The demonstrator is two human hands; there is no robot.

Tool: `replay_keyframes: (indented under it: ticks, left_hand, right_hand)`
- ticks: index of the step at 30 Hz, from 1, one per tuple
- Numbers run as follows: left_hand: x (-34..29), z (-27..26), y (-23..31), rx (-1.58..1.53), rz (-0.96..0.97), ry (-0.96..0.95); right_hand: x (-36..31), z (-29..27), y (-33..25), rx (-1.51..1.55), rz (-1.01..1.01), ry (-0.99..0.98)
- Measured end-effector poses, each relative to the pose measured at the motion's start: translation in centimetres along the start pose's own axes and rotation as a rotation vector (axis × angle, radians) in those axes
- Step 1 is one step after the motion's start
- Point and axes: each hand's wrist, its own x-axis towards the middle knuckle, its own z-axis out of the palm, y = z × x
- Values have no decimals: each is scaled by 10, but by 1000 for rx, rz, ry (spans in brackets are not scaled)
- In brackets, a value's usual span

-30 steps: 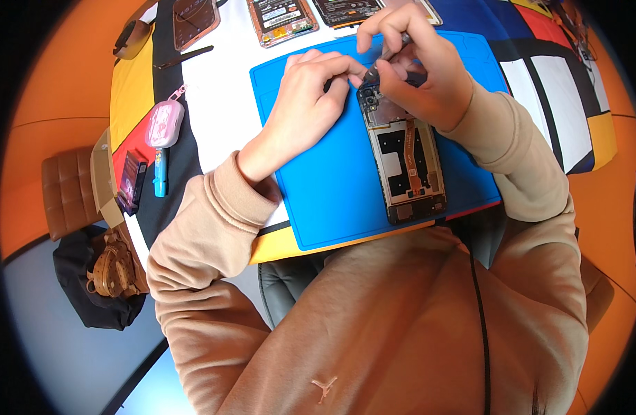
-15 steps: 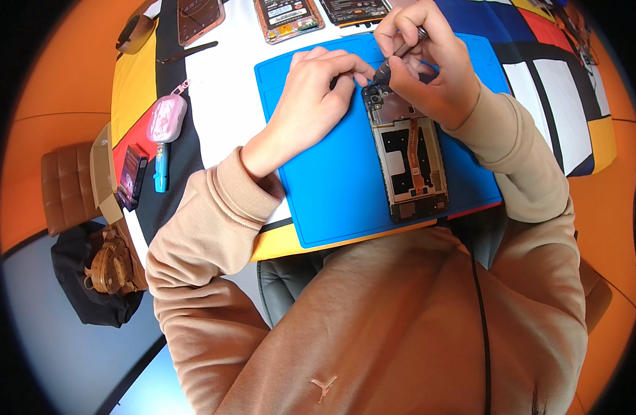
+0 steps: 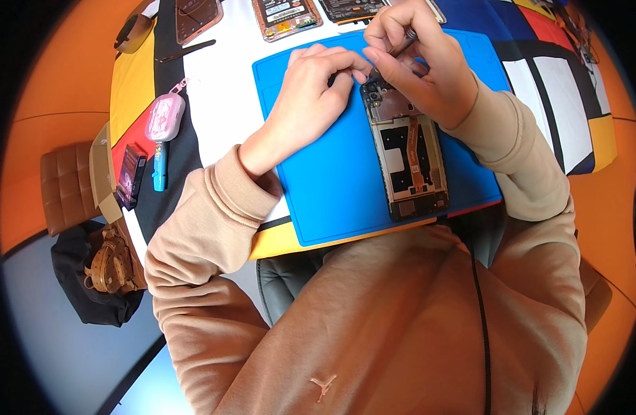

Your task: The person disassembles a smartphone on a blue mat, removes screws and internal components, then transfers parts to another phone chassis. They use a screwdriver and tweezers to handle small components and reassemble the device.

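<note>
An opened smartphone (image 3: 406, 162) lies on the blue work mat (image 3: 318, 187) with its inside facing up. Its orange-brown ribbon cable, dark frame and camera module at the far end are visible. My right hand (image 3: 428, 69) is closed round a dark, slim screwdriver (image 3: 403, 43), held slanted over the phone's far end; its tip is hidden behind the fingers. At the phone's far left corner, my left hand (image 3: 318, 90) rests with bent fingers, its fingertips close to the screwdriver's tip. What those fingers pinch, if anything, does not show.
Beyond the mat lie two more opened phones (image 3: 287, 17) (image 3: 352, 10) and a phone (image 3: 197, 19). Left are black tweezers (image 3: 186, 51), a pink case (image 3: 165, 117), a blue pen-like item (image 3: 160, 166), a small dark box (image 3: 131, 176) and a tape roll (image 3: 133, 33).
My right hand and the screwdriver have shifted slightly left, and the screwdriver's angle has changed a little. My left hand and the opened phone stay nearly in place.
</note>
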Motion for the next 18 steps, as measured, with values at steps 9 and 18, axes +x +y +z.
replay_keyframes:
  ticks: [9, 18]
  left_hand:
    - [-1, 3, 0, -9, 14, 42]
    - [0, 1, 0, 8, -9, -10]
  right_hand:
    - [15, -4, -4, -152, -380, 27]
    - [18, -3, 5, -128, -456, 30]
